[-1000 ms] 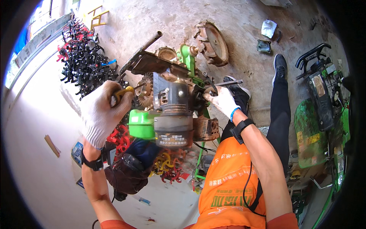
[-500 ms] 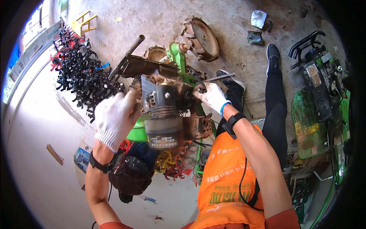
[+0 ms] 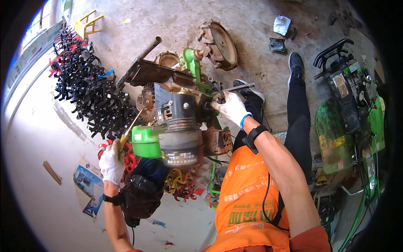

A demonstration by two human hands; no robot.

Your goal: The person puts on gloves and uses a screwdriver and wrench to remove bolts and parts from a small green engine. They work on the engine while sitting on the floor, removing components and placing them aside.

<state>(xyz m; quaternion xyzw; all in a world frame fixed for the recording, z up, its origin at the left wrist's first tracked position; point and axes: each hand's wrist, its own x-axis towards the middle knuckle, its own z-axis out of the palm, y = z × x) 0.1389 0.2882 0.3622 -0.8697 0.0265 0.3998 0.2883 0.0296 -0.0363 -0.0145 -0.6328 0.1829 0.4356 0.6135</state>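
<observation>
My left hand (image 3: 112, 161), in a white knit glove, is closed around the yellowish handle of a screwdriver (image 3: 133, 124). Its long thin shaft slants up toward the cylindrical metal part at the left side of a dirty small engine (image 3: 180, 109). Whether the tip touches is too small to tell. My right hand (image 3: 232, 108), also gloved, has its fingers curled at the engine's right side, on a dark part they mostly cover. A green tank (image 3: 147, 142) and a dark round canister (image 3: 181, 148) sit on the engine's near side.
Many black curved tiller blades (image 3: 86, 84) are piled at left, near a yellow stool (image 3: 88, 24). A lugged wheel (image 3: 220, 45) stands beyond the engine. Another green machine (image 3: 348, 122) is at right. A dark bag (image 3: 140, 197) and a printed sheet (image 3: 89, 187) lie near my left arm.
My left hand has moved down and away from the engine's left side, and the screwdriver in it now shows. My right hand stays at the engine. The view has shifted slightly.
</observation>
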